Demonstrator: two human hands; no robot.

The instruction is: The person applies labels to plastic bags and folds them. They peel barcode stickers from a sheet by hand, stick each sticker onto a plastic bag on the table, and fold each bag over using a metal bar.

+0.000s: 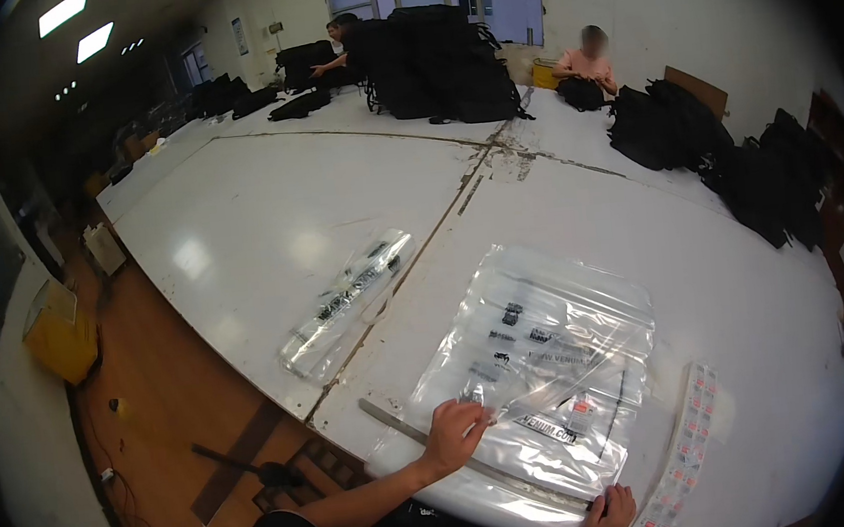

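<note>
A stack of clear plastic bags (556,302) with black print lies on the white table before me. My left hand (454,436) is over the near left part of the stack, closed, with thumb and fingertips pinching the plastic of a bag. A long thin grey strip (396,421), like a ruler, runs across the near end of the bags and passes by the left hand. At its right end is my right hand (607,518), fingers curled at the bags' near corner; what they grip is hidden. A small red-and-white sticker (581,407) shows on the plastic.
Sheets of red-and-white stickers (693,431) lie right of the bags. Another bundle of clear bags (350,300) rests on the white table (286,195) to the left. Black bags (435,67) are piled at the back, more (766,183) at right. Two people work at the far side.
</note>
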